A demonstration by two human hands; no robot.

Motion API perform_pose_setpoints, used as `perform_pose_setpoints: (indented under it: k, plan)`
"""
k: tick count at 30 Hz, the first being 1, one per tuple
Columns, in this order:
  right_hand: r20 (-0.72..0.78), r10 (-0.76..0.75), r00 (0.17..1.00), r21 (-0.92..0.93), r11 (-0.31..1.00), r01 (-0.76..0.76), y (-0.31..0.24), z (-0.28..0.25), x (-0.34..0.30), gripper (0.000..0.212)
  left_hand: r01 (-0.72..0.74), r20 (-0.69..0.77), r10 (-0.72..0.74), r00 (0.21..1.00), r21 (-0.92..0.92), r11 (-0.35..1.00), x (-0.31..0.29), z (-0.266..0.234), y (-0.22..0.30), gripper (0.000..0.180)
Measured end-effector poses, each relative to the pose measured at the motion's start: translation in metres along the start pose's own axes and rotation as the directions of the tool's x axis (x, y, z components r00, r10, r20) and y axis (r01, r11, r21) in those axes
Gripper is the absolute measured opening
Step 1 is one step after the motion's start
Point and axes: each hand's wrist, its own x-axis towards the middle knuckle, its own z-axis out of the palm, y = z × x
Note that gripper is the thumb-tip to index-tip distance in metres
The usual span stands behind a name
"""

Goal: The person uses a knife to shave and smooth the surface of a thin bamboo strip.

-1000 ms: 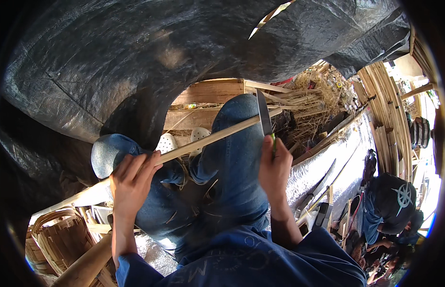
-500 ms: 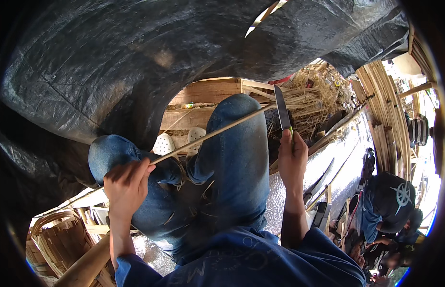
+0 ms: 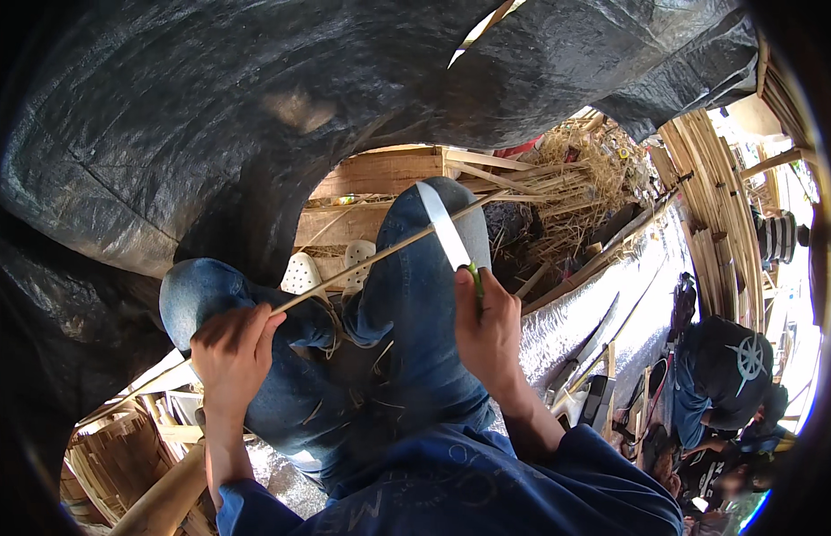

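A long thin wooden strip slants across my knees, from the lower left up to the right. Over my left thigh, my left hand is closed around it. My right hand grips a knife by its green handle, above my right thigh. The broad, shiny blade points up and to the left. It overlaps the strip near my right knee; whether it touches the strip, I cannot tell.
A black tarp hangs across the front. A woven bamboo basket and a thick pole lie at lower left. Right of me are straw, another long blade, stacked bamboo slats and a person in a dark cap.
My right hand has moved left with the knife, bringing its blade from beyond my right knee to the strip. My left hand stays nearly in place on the strip.
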Motion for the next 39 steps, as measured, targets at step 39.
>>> perform_pose_setpoints:
  k: [39]
  plan:
    - [0.176,-0.094,0.98,0.066,0.994,0.084,-0.067,0.08,-0.002,0.024,0.034,0.05,-0.033,0.998,-0.022,0.999,0.037,-0.001,-0.024,0.017]
